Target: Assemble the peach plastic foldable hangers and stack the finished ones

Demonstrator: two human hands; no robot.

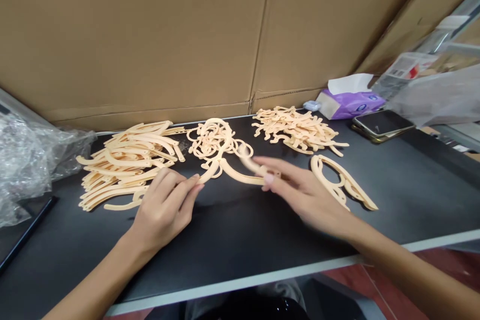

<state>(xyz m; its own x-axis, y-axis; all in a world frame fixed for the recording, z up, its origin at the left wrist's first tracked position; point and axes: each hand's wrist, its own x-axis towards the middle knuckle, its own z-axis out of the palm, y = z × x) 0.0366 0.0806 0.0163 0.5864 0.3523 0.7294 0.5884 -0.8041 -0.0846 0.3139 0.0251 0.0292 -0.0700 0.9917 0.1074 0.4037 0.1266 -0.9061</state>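
Observation:
Between my hands is a beige plastic clothes hanger (240,176), its hook pointing away from me and its two curved arms spread to either side. My left hand (165,207) is closed, pinching the left arm near its end. In my right hand (300,192) the fingers are closed on the right arm. A further small curved beige piece (253,164), blurred, also shows at those fingers; I cannot tell whether it is joined to the hanger. Just behind the hanger lies a heap of beige hook pieces (204,140).
Long curved hanger arms (127,155) are piled at left, short wavy pieces (296,127) at back right. Folded hangers (352,185) lie right of my right hand. A tissue pack (348,102), phones (382,124), a clear bottle (393,77) and bubble wrap (30,160) border the black tabletop (232,240).

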